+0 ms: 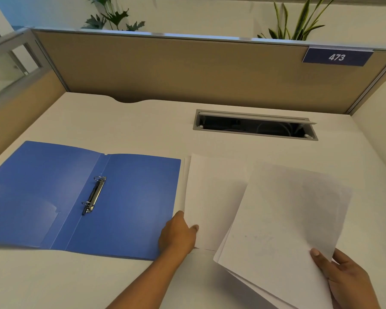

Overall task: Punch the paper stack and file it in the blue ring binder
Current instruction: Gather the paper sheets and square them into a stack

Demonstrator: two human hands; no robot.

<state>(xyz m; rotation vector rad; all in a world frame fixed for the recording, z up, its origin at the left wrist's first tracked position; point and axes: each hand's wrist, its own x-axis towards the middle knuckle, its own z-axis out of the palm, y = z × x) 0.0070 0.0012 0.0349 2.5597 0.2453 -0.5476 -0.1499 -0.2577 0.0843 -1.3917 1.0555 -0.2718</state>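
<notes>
The blue ring binder [129, 197] lies open flat on the white desk at the left, its two metal rings [94, 195] shut along the spine. Beside its right cover lies a stack of white paper [212, 197]. My left hand [179, 233] rests on that stack's near left edge, thumb on top of the sheets. My right hand [345, 277] grips the near right corner of a second bundle of white sheets [283, 221], lifted and tilted above the desk, overlapping the lying stack. No hole punch is in view.
A grey cable tray opening [254, 126] with its lid up sits in the desk behind the papers. A tan partition wall [187, 70] with a blue "473" sign [337, 56] bounds the desk at the back; plants stand behind it.
</notes>
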